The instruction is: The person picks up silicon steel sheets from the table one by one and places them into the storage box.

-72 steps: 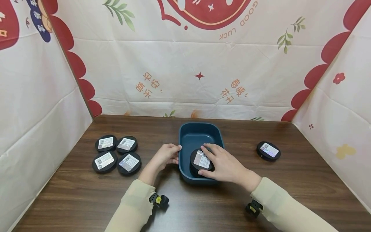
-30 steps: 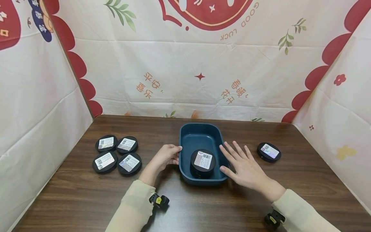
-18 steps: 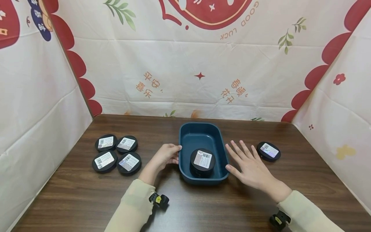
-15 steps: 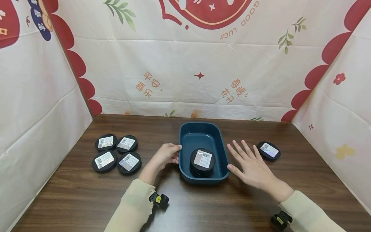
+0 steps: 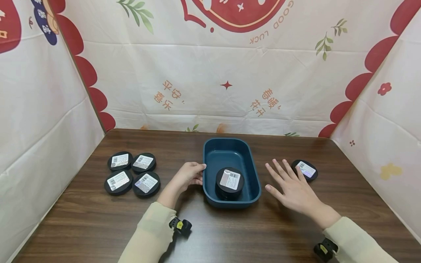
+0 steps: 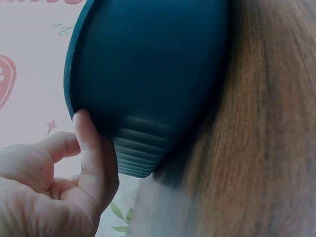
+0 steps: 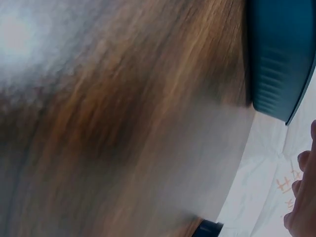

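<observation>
A deep blue rectangular plastic bin (image 5: 227, 146) stands on the table, its ribbed outer wall showing in both wrist views. My left hand (image 5: 189, 176) holds its left rim, thumb at the top edge and fingers curled outside the wall. Inside, near the front, sits a thick black round disc (image 5: 227, 194) with a white barcode label, apparently stacked. To the right of the bin, my right hand (image 5: 292, 190) is spread over the table with nothing in it. Its fingertips overlap another labelled black disc (image 5: 310, 177) in the head view.
Several similar black discs (image 5: 119, 182) lie grouped at the table's left, labels up. The wooden table (image 5: 98, 226) is walled by a printed white cloth (image 5: 197, 62) at the back and both sides. Each wrist wears a small black camera (image 5: 325, 249).
My right hand has let go of the disc in the bin and moved right, out past the rim toward the single disc. The left hand stays at the bin's left rim.
</observation>
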### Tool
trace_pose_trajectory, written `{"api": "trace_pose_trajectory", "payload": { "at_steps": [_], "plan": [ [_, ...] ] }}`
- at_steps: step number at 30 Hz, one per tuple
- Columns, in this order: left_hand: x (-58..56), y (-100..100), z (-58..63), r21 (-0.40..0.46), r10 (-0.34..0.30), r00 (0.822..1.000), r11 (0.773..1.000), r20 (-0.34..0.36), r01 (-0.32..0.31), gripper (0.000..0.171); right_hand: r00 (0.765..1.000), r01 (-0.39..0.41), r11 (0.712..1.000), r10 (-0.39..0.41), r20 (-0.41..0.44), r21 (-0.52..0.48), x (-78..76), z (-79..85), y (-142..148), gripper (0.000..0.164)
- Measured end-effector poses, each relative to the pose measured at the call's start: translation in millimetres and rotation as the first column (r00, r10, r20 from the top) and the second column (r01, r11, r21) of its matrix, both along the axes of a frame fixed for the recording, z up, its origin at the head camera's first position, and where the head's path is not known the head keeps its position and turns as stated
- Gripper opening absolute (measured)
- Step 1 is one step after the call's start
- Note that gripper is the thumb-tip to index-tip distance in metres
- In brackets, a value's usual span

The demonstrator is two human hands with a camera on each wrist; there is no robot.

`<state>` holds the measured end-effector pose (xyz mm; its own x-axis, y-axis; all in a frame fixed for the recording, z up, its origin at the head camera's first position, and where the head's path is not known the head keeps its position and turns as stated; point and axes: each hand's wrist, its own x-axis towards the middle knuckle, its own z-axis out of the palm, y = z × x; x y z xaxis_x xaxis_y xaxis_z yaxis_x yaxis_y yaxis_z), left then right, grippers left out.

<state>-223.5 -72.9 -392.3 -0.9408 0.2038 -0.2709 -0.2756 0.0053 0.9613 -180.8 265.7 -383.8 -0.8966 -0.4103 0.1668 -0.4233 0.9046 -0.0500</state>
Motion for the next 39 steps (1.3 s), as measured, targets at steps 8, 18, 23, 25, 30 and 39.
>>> {"api": "trace_pose_trajectory", "payload": {
  "at_steps": [8,18,23,25,30,39],
  "plan": [
    [-2.7,2,-2.3,-0.008,0.016,1.0,1.0,0.014,-0.016,0.027,1.0,0.023,1.0,-0.023,-0.004,-0.01,-2.0,-1.8,11,0.074],
    [-1.5,1,0.0,-0.008,0.011,1.0,1.0,0.02,-0.011,0.029,0.997,0.074,0.997,-0.074,0.033,-0.007,-3.6,-2.7,27,0.074],
    [-2.8,1,-2.0,-0.014,0.008,1.0,1.0,0.021,-0.008,0.027,0.996,0.084,0.997,-0.084,0.023,-0.001,-4.2,-3.6,34,0.072],
    [-3.4,1,-2.8,-0.01,0.006,1.0,1.0,0.021,-0.006,0.025,0.996,0.087,0.996,-0.087,0.019,-0.007,-4.2,-3.6,37,0.072],
    [-4.1,0,-3.5,0.002,-0.016,1.0,1.0,0.018,0.016,0.027,0.994,0.107,0.994,-0.107,0.011,-0.014,-4.5,-3.8,46,0.072],
    [-1.6,0,-1.9,0.007,0.002,1.0,1.0,-0.001,-0.002,0.02,0.991,0.131,0.991,-0.13,0.019,-0.024,-8.0,-6.9,62,0.069]
  ]
}}
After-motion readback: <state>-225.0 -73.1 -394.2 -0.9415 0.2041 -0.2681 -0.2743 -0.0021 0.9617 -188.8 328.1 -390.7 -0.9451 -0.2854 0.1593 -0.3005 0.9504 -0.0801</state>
